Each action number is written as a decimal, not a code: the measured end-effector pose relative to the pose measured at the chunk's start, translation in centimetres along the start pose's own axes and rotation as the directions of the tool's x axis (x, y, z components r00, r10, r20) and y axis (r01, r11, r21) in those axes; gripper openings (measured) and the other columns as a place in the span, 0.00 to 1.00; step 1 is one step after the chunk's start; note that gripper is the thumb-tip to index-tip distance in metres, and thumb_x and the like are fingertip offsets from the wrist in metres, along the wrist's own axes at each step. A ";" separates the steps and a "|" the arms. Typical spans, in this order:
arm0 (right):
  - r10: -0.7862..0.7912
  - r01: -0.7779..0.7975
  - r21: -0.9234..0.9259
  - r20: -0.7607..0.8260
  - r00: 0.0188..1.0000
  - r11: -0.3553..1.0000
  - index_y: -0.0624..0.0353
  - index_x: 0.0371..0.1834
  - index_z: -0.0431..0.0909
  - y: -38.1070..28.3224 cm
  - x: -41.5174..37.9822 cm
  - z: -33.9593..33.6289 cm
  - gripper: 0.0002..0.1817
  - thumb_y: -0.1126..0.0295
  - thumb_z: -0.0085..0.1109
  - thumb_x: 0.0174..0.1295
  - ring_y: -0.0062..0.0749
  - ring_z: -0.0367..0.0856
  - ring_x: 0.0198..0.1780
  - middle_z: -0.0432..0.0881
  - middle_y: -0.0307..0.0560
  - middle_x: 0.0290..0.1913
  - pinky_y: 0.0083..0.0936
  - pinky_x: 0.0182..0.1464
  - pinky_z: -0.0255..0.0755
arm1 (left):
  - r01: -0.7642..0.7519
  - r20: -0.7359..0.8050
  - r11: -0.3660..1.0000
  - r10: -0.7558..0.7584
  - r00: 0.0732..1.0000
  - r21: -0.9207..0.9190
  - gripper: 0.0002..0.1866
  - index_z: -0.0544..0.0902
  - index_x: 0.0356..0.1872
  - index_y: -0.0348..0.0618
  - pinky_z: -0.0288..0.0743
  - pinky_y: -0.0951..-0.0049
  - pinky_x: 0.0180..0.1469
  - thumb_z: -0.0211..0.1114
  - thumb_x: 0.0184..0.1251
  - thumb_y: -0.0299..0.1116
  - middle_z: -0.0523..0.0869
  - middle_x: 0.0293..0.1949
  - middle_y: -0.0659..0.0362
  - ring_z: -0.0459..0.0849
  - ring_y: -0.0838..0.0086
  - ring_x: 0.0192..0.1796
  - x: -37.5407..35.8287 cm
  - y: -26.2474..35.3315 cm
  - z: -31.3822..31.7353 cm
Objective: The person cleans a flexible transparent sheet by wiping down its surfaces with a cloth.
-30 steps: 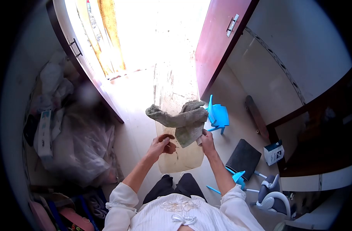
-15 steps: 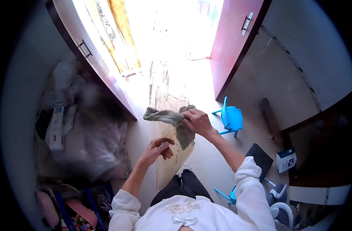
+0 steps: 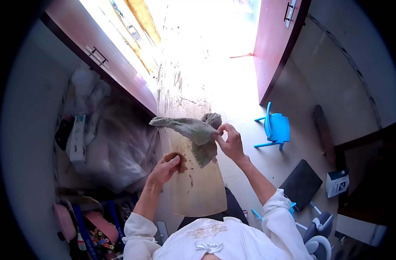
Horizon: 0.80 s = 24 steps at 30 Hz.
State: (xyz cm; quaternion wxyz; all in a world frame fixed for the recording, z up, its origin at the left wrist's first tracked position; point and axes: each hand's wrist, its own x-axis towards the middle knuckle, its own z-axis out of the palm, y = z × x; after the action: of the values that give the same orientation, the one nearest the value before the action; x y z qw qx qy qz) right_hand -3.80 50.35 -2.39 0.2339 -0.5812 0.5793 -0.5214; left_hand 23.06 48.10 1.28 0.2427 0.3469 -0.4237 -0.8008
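A grey-green, crumpled rag (image 3: 196, 130) hangs above a long pale board (image 3: 200, 190) that has dark smears on it. My right hand (image 3: 231, 142) pinches the rag at its right side, and the rest droops to the left and downward. Over the board's left edge, my left hand (image 3: 165, 168) is closed, its thumb against brown, muddy-looking fingers. Whether anything is inside those fingers I cannot make out. The near end of the board reaches my legs; the far end fades into bright light.
Two pinkish doors stand ajar, the left door (image 3: 115, 60) and right door (image 3: 278, 52). A blue child's chair (image 3: 278, 128), a skateboard (image 3: 323, 132) and a dark flat panel (image 3: 301, 184) are at right. Plastic-wrapped goods (image 3: 120, 151) and bags (image 3: 96, 227) line the left.
The view has shifted, and the board's near end now lies broad before me. My right hand still grips the rag, now at its right edge. My left fingers have curled closer to the thumb.
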 end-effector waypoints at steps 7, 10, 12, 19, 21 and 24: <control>0.327 -0.316 0.940 0.341 0.881 -0.127 0.63 0.49 0.72 -0.9 1.8 -7.7 0.18 0.58 0.45 0.69 0.30 0.82 0.36 0.80 0.47 0.35 0.26 0.38 0.79 | 0.018 -0.009 0.995 -0.017 1.000 0.100 0.11 0.79 0.38 0.37 0.72 0.76 0.34 0.57 0.67 0.36 0.82 0.27 0.59 0.81 0.75 0.29 -0.5 2.0 -1.8; 0.297 -0.049 0.999 0.042 0.954 0.017 0.63 0.55 0.70 -0.4 -1.4 -7.4 0.17 0.64 0.48 0.68 0.32 0.81 0.36 0.79 0.47 0.40 0.28 0.39 0.79 | 0.006 -0.013 0.996 -0.005 1.000 0.089 0.09 0.79 0.37 0.38 0.73 0.76 0.34 0.58 0.66 0.34 0.82 0.28 0.59 0.81 0.75 0.29 -0.2 1.8 -2.3; 0.318 0.073 0.997 -0.080 0.945 0.036 0.63 0.54 0.70 -0.7 -2.3 -7.8 0.16 0.64 0.48 0.68 0.31 0.81 0.37 0.79 0.47 0.41 0.28 0.40 0.79 | -0.006 -0.005 0.996 0.006 1.000 0.087 0.09 0.79 0.37 0.38 0.73 0.76 0.34 0.58 0.66 0.34 0.82 0.28 0.59 0.81 0.75 0.29 0.0 2.3 -1.9; 0.374 -0.002 0.997 0.032 0.927 -0.080 0.62 0.49 0.70 -0.1 -7.4 -5.6 0.13 0.67 0.48 0.67 0.29 0.78 0.38 0.77 0.46 0.41 0.25 0.42 0.76 | -0.015 0.041 0.998 0.012 0.999 0.059 0.09 0.79 0.37 0.38 0.73 0.77 0.34 0.58 0.67 0.34 0.82 0.28 0.59 0.81 0.76 0.30 -0.6 2.5 -1.8; 0.378 -0.030 0.994 0.067 0.923 -0.104 0.61 0.48 0.70 0.2 -9.4 -4.9 0.12 0.67 0.48 0.67 0.28 0.78 0.39 0.77 0.46 0.41 0.24 0.43 0.76 | -0.024 0.000 0.998 0.024 1.000 0.064 0.09 0.79 0.37 0.38 0.73 0.77 0.34 0.58 0.67 0.34 0.82 0.28 0.59 0.81 0.76 0.30 -1.0 2.4 -1.3; 0.366 -0.033 0.986 0.091 0.926 -0.162 0.61 0.46 0.71 0.7 -10.7 -5.4 0.10 0.68 0.48 0.67 0.27 0.77 0.40 0.76 0.46 0.42 0.23 0.44 0.75 | -0.036 -0.041 0.997 0.039 0.998 0.074 0.09 0.79 0.37 0.38 0.73 0.77 0.35 0.58 0.67 0.34 0.82 0.28 0.59 0.81 0.76 0.30 -2.2 2.7 -0.9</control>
State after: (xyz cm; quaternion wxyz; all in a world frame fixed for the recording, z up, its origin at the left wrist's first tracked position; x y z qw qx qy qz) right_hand -6.52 61.83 -4.70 0.5997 -0.0474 0.0976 -0.7928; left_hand 25.43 47.75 4.01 0.2536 0.3644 -0.4539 -0.7725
